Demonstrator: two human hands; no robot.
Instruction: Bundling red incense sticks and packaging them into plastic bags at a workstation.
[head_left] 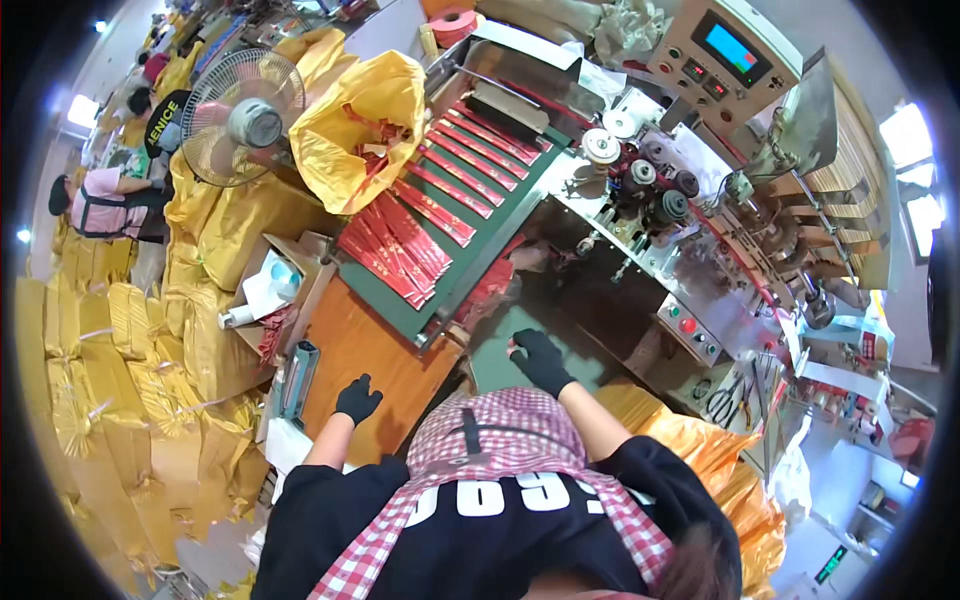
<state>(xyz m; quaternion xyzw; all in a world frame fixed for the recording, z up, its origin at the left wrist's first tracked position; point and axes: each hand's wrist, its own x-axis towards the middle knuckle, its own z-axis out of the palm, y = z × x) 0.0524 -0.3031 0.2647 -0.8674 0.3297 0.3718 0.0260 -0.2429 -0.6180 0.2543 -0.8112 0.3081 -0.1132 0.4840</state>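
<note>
My left hand [357,400], in a black glove, rests over the brown wooden board [365,335] with its fingers a little spread and nothing visible in them. My right hand [542,362], also gloved in black, hovers over a dark green surface [510,325] in front of my apron. Its fingers are apart and look empty, with a bare fingertip showing. Beyond my hands, long narrow red packets [465,180] lie spaced along a green conveyor belt [385,300]. At its near end several red packets [395,245] overlap in a fanned pile.
A packaging machine [650,180] with rollers and a control box [725,65] stands right of the belt. Left are an open yellow sack [355,130], a fan [255,122], a cardboard box [285,280] and stacked yellow sacks [130,400]. Co-workers [110,195] are at far left.
</note>
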